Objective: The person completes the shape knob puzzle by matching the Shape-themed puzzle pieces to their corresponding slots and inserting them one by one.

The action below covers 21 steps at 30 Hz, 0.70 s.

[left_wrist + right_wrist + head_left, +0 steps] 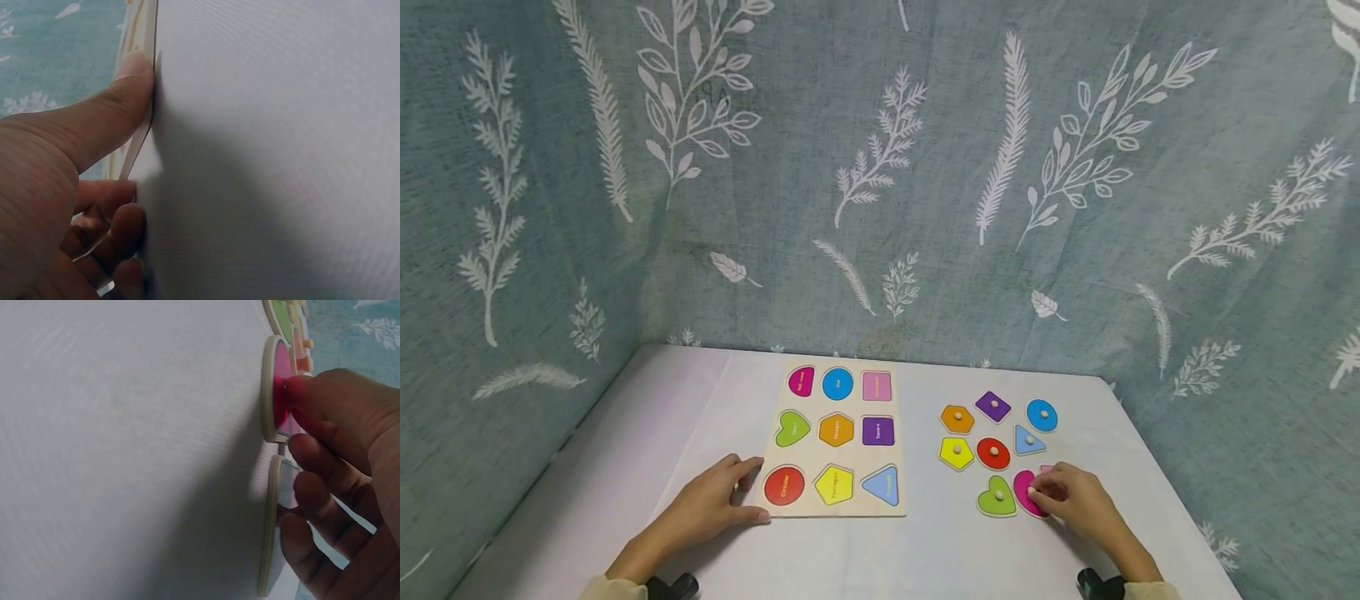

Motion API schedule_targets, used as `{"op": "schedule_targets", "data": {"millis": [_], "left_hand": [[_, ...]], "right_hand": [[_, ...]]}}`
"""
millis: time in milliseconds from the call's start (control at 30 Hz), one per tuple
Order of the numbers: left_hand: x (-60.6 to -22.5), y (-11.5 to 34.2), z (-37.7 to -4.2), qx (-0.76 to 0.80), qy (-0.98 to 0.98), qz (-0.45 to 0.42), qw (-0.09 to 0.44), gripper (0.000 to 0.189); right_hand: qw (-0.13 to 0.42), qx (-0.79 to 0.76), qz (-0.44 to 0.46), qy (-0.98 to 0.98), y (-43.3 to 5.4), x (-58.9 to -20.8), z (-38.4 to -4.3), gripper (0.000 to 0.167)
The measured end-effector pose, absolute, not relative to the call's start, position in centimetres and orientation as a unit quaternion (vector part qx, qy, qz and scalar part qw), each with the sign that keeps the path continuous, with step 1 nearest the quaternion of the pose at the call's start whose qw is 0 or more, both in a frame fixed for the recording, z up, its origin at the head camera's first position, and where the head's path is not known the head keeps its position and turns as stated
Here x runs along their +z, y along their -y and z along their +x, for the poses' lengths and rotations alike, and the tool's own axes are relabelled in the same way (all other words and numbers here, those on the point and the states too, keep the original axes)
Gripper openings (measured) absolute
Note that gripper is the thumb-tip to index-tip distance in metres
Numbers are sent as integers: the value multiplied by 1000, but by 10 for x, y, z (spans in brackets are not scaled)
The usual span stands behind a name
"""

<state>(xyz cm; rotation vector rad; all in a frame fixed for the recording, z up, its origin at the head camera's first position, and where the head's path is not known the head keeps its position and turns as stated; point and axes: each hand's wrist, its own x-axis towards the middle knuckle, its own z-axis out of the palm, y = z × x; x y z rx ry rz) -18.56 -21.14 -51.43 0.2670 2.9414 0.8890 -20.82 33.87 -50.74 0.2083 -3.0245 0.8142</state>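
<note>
A wooden shape puzzle board [810, 454] lies flat, with coloured printed shapes in rows. At its near left corner, my left hand [718, 493] touches the edge with thumb and fingertips; in the left wrist view the thumb [115, 103] rests against the board's edge. My right hand [1078, 500] pinches the magenta half-round puzzle piece [1024, 487] at its middle, where the fingers hide the knob. In the right wrist view this magenta piece [282, 387] stays close to the cloth. A pink piece [1046, 469] is mostly covered by that hand.
Several knobbed pieces lie right of the board: a green heart [996, 497], red circle [992, 454], yellow pentagon [956, 453], orange hexagon [957, 419], purple square [993, 407], blue circle [1042, 415] and blue triangle [1028, 440]. A leaf-patterned curtain [940, 275] borders the white table [940, 558].
</note>
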Motion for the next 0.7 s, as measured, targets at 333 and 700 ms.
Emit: {"op": "schedule_targets", "data": {"millis": [333,700], "left_hand": [[-514,211,-186,305,-948,86,29,86],[-518,211,-183,329,-940,81,32,84]], "right_hand": [[16,243,68,968,-338,-503,-207,13],[33,274,68,959,-339,-496,-206,8]]}}
